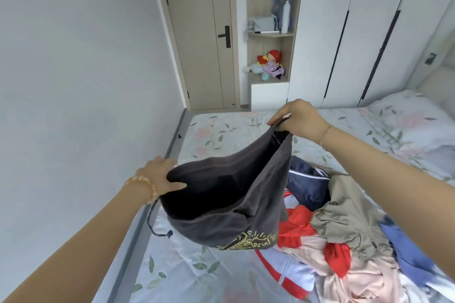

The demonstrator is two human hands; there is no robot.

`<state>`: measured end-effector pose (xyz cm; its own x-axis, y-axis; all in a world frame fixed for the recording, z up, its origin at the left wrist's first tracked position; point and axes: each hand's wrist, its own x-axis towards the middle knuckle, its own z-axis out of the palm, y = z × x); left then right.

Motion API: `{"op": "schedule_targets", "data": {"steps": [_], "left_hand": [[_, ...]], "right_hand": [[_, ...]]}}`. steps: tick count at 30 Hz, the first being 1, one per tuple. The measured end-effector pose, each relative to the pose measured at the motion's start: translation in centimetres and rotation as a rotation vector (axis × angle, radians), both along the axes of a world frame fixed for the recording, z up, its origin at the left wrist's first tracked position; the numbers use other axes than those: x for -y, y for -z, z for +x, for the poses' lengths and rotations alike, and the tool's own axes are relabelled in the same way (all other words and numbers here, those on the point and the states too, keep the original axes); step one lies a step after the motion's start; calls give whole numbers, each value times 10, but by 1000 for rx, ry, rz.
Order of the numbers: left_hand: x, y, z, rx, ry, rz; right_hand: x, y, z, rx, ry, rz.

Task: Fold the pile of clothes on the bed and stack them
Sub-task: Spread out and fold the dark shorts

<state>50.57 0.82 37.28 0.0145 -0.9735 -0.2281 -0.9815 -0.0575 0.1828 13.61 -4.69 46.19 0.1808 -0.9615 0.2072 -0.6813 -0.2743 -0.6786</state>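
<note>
Hands hold a dark grey drawstring garment (221, 199) up above a floral-sheeted bed (221, 130). Left hand (161, 176) grips one end of its waistband, thumb over the cloth; right hand (299, 117), farther away and higher, pinches the other end. A black cord (157, 225) dangles below the left wrist. Beneath the right forearm lies the unfolded pile of clothes (344, 241).

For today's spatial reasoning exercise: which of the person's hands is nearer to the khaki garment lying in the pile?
Right. The right hand is raised beyond the khaki garment; the left hand is across the dark grey garment.
</note>
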Motion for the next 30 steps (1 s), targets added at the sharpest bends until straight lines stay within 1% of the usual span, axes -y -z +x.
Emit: {"op": "schedule_targets", "data": {"steps": [2,4,5,7,8,10,12,14,16,18,19,20,21,22,24,27,29,30], "left_hand": [[-5,7,-35,-166,193,-65],[-7,13,-78,-329,371,-100],[-7,16,-98,-419,401,-80],[-4,26,-127,-506,381,-29],[0,30,-135,-503,366,-54],[9,31,-139,-495,278,-184],[19,20,-135,-623,129,-320],[31,-3,-131,-790,1,-393],[43,-30,-132,-893,-86,-424],[54,-53,-129,-1000,-210,-462],[59,-62,-123,-1005,-258,-501],[63,-68,-114,-957,-282,-544],[64,-71,-103,-862,-275,-577],[65,-72,-90,-733,-234,-592],[63,-69,-68,-450,-102,-560],[62,-57,-37,-74,73,-385],[61,-53,-17,117,118,-201],[59,-52,-9,184,132,-126]], "right_hand": [[-9,0,24,15,-38,-16],[-16,1,46,-33,-64,-36],[-19,2,53,-76,-72,-47],[-20,3,59,-173,-71,-69],[-19,3,57,-228,-58,-87],[-14,7,42,-325,-6,-138],[-10,19,21,-376,63,-182],[-10,44,0,-417,125,-184],[-17,80,-18,-459,180,-106],[-26,119,-37,-480,240,37],[-32,134,-47,-484,258,122],[-37,145,-57,-489,266,208],[-39,150,-67,-488,275,290],[-39,151,-76,-476,287,367],[-29,142,-87,-357,310,476],[-5,113,-94,-203,318,536],[8,92,-88,-108,314,566],[15,84,-85,-55,312,577]]}}
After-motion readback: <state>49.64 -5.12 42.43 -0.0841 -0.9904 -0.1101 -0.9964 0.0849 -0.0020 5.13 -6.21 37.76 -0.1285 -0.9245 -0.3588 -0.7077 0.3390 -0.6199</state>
